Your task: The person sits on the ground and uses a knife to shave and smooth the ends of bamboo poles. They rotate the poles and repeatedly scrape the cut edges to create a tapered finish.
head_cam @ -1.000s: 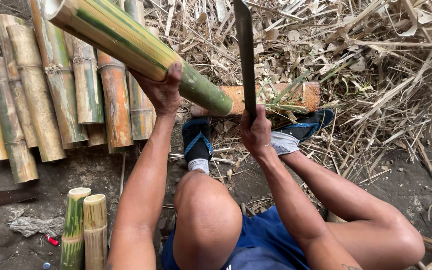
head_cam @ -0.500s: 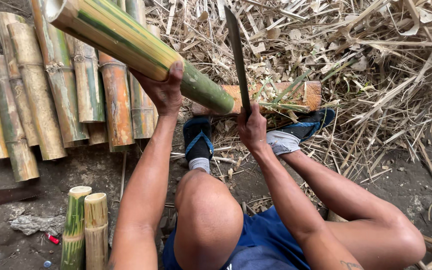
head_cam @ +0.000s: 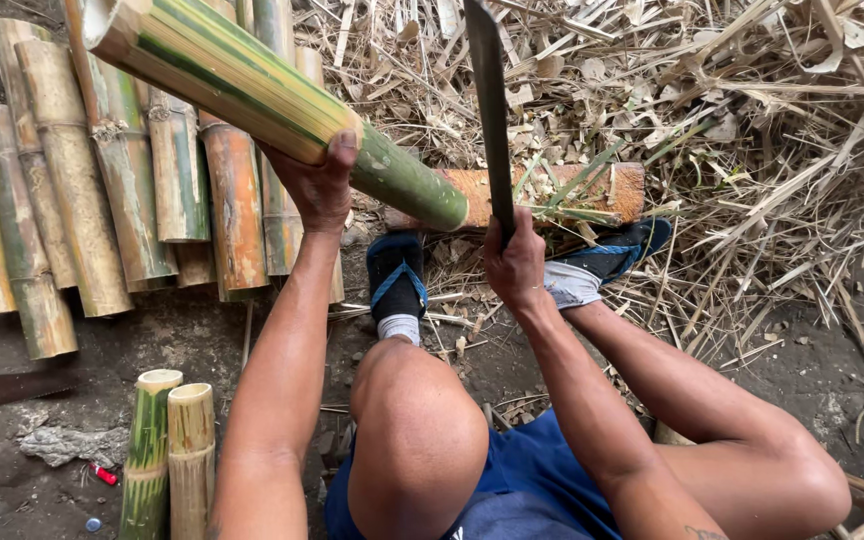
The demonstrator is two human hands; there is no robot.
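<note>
**Desk:** What fills the picture, biggest first?

**Photographer:** A heap of dry bambou husk and splinters (head_cam: 752, 120) spreads over the far right of the ground. To the far left, cut bamboo lengths (head_cam: 82, 190) lie side by side on dark earth. Across them slants the green-and-yellow bamboo pole (head_cam: 252, 95), its far tip resting on a wooden chopping block (head_cam: 552, 190) among the litter.

**Desk:** And the hands?

**Photographer:** The left hand (head_cam: 320, 180) cups the pole from beneath near its middle, fingers wrapped around it and thumb on top. The right hand (head_cam: 517, 262) is clenched around the handle of a long machete (head_cam: 487, 100), blade raised upright just right of the pole's tip. Blue sandals (head_cam: 397, 275) sit just near of the block.

**Desk:** How would that pole handle?

**Photographer:** By my reading, stiff and hollow, so lighter than its bulk suggests, yet long enough to lever against one hand. The green skin looks smooth and could slip; the cut rim may be sharp. A hold at mid-length, well clear of the blade's side, seems safest.

**Desk:** Smaller details?

**Photographer:** Two short bamboo stubs (head_cam: 167, 450) lie near left, beside a grey rag (head_cam: 67, 445) and a small red object (head_cam: 104, 473), too small to identify.
</note>
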